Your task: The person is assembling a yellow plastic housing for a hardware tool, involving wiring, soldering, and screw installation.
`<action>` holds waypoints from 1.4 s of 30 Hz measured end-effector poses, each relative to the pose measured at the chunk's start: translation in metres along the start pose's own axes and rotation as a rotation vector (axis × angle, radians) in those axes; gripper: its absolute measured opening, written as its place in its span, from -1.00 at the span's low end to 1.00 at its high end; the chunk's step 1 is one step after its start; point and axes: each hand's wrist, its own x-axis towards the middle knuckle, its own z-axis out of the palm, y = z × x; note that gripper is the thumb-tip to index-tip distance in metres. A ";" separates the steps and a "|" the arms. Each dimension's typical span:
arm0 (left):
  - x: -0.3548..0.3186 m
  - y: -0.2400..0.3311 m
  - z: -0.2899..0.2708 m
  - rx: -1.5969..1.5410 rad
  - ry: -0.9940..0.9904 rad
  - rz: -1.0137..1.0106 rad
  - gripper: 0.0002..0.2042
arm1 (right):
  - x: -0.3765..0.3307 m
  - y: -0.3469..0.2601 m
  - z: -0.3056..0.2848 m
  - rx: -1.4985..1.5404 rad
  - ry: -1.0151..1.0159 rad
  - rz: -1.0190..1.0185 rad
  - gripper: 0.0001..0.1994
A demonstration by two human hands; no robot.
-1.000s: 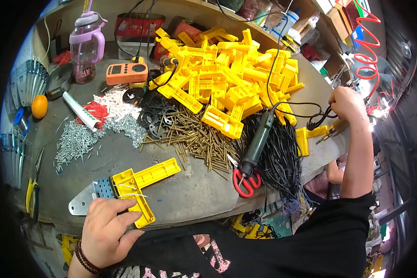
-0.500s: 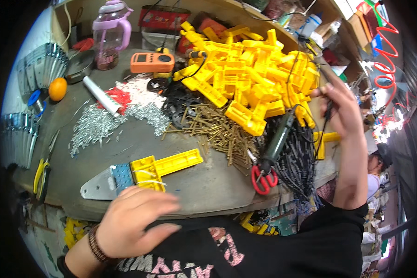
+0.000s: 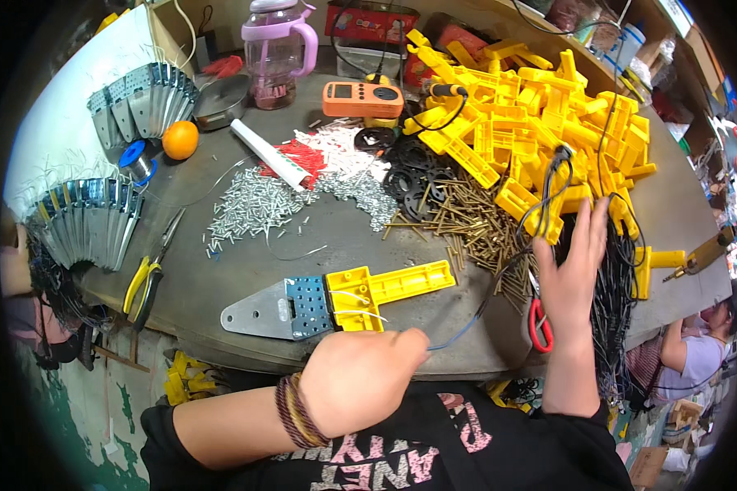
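Note:
My left hand is closed in a pinch at the near table edge, gripping the blue end of a thin black cable. The cable runs up and right toward my right hand. That hand is open, its fingers stretched out, over a bundle of black cables; whether it touches them is hard to tell. Just beyond my left hand lies a yellow plastic housing with a handle, joined to a flat grey metal plate by a perforated blue-grey piece. Two white wires cross the housing. Red-handled scissors lie partly behind my right hand.
Yellow housings form a large heap at the back right. Brass-coloured pins, silver screws and black rings are piled mid-table. Pliers and metal plates lie left. A pointed tool hangs at the right edge.
My right hand has come down from the far right to the cable bundle. My left hand has closed on a cable end. The dark tool over the bundle is away from there; the whole view has shifted.

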 end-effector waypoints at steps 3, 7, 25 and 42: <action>0.006 0.003 -0.006 0.326 0.051 0.097 -0.91 | -0.002 -0.070 -0.040 0.676 -0.505 -0.621 -0.55; -0.002 0.004 -0.016 0.344 -0.065 0.202 -0.87 | -0.013 -0.079 -0.045 0.688 -0.735 -0.694 -0.81; 0.152 -0.145 -0.076 0.560 0.179 -0.405 -0.80 | -0.044 -0.067 0.026 1.509 -1.011 -0.328 -0.83; 0.183 -0.152 -0.040 0.568 0.112 -0.340 -0.82 | -0.035 -0.064 0.018 1.610 -1.240 0.099 -0.75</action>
